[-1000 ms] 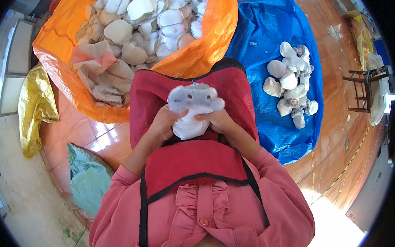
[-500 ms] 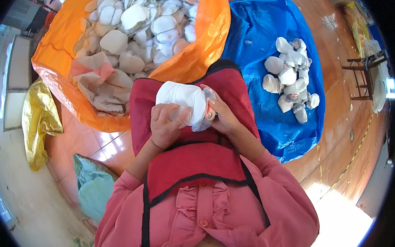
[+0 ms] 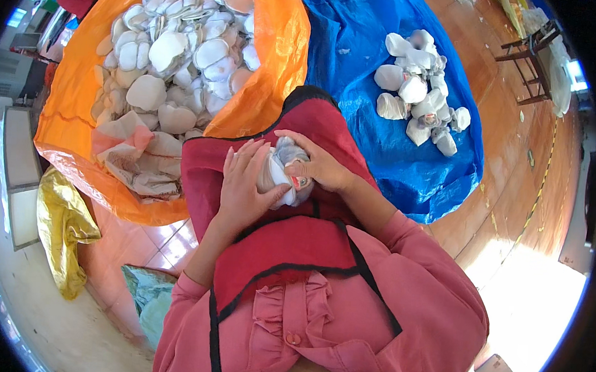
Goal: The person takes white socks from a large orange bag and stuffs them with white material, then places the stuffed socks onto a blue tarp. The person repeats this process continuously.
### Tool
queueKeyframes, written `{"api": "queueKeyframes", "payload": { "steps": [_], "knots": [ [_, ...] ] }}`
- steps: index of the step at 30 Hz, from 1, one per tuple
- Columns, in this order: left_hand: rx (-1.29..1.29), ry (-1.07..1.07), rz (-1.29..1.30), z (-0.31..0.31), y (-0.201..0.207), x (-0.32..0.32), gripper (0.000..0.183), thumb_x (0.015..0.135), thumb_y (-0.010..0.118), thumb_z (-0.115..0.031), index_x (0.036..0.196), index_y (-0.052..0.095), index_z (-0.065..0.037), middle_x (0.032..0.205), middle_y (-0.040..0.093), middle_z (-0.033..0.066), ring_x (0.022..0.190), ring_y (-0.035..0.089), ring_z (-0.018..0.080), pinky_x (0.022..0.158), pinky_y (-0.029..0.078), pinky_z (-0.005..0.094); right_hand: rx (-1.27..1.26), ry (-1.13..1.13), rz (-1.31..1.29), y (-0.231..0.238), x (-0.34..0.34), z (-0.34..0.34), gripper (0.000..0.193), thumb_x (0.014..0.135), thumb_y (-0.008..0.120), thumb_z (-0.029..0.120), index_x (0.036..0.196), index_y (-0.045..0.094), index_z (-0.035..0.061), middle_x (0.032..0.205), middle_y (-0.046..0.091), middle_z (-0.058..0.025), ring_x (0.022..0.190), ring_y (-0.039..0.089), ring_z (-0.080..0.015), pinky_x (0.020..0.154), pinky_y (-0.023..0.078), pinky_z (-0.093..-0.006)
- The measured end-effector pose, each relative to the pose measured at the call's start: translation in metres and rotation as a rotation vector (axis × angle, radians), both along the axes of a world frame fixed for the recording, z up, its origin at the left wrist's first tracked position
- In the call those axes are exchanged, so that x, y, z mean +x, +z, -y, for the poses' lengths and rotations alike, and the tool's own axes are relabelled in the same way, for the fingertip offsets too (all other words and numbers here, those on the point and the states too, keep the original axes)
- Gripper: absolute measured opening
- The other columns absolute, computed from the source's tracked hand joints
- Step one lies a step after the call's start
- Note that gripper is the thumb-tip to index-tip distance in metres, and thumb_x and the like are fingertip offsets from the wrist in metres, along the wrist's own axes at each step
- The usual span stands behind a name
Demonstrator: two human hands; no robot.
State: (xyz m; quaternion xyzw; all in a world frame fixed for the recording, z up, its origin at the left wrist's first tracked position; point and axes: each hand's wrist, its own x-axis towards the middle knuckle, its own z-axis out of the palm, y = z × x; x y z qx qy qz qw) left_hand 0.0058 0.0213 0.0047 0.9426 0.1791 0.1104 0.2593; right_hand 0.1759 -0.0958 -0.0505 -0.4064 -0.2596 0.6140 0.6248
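Orange sack [image 3: 63, 127] stood front-left, heaped with flat white pieces [image 3: 167, 52]. Blue sheet [image 3: 339, 72] lay to the right, bearing a small heap of rounded grey-and-white pieces [image 3: 413, 89]. Red apron [image 3: 207, 156] covered the lap. Going by the piles, work looked early: modest rounded heap done, apparently, big flat stock left. Left hand [image 3: 245, 186] was cupped, thumb pressed on one soft piece [image 3: 278, 171] above the lap; right hand [image 3: 323, 166] gripped its other side. That piece looked half-handled, not yet on the heap.
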Motion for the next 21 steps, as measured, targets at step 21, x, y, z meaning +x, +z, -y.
{"api": "queueKeyframes", "payload": {
  "steps": [21],
  "knots": [
    [-0.416,0.102,-0.567,-0.038,0.019,0.016,0.029,0.068,0.079,-0.027,0.089,0.074,-0.007,0.085,0.072,0.0149,0.082,0.071,0.0270,0.072,0.052,0.0367,0.114,0.072,0.609,0.026,-0.008,-0.023,0.080,0.078,0.076,0.023,0.146,0.037,0.0088,0.136,0.051,-0.0189,0.123,0.053,-0.0278,0.103,0.042,-0.0366]
  ]
}}
